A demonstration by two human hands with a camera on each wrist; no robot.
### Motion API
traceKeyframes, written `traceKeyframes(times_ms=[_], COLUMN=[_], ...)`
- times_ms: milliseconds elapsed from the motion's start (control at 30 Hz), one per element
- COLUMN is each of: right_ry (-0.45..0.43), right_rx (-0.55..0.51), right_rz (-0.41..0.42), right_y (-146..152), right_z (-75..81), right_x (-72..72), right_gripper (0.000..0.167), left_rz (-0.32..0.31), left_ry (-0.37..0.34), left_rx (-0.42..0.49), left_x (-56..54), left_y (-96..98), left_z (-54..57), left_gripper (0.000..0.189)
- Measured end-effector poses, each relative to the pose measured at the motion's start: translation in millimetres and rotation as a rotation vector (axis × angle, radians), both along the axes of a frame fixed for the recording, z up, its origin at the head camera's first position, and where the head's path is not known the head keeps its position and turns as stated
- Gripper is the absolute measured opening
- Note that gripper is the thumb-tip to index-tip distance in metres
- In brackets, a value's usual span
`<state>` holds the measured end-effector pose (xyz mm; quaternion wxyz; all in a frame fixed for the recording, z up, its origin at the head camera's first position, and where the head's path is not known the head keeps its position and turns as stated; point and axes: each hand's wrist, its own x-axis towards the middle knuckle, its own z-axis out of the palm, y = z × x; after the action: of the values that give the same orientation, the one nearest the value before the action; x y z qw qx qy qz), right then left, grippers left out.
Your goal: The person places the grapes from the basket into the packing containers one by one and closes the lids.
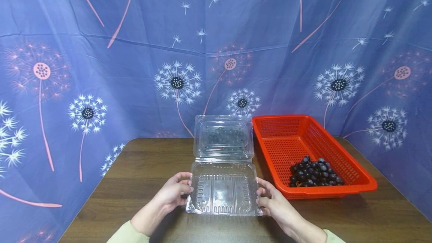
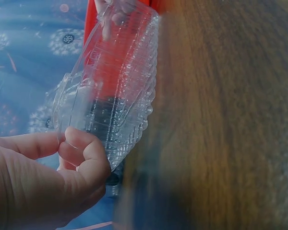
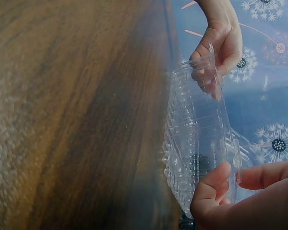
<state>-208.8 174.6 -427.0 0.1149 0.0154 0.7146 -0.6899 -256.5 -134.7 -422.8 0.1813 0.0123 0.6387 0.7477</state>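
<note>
A clear plastic clamshell box (image 1: 221,194) stands unfolded before me, its lid (image 1: 223,138) raised at the back and its base bare inside. My left hand (image 1: 175,190) pinches the base's left rim between thumb and fingers. On the opposite side, my right hand (image 1: 273,201) grips the right rim the same way. In the left wrist view, the ridged side of the box (image 2: 120,81) slants away from my left thumb. The right wrist view has both hands on the box (image 3: 197,129), the left hand (image 3: 221,52) at its far end.
An orange-red plastic basket (image 1: 280,160) sits at the right, with a heap of dark grapes (image 1: 315,173) in its near end. Dark round shapes show through the clear lid. All this stands on a brown wooden table (image 1: 135,175), with a blue dandelion-print cloth (image 1: 135,66) hanging behind.
</note>
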Motion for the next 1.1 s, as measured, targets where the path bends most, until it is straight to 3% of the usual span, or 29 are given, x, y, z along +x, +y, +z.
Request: traceKeyframes(times_ms=[567, 1100], right_ry=[-0.029, -0.027], right_rx=[-0.009, -0.063], right_rz=[0.046, 0.071], right_y=[10, 15], right_z=[2.2, -2.8], right_x=[-1.2, 0.0], right_gripper=[0.074, 0.071], left_rz=[-0.037, -0.018], left_ry=[-0.019, -0.033], left_rx=[-0.005, 0.011], left_x=[-5.5, -2.0], left_y=[3.4, 4.9], left_z=[-9.5, -11.9], left_gripper=[0.054, 0.055])
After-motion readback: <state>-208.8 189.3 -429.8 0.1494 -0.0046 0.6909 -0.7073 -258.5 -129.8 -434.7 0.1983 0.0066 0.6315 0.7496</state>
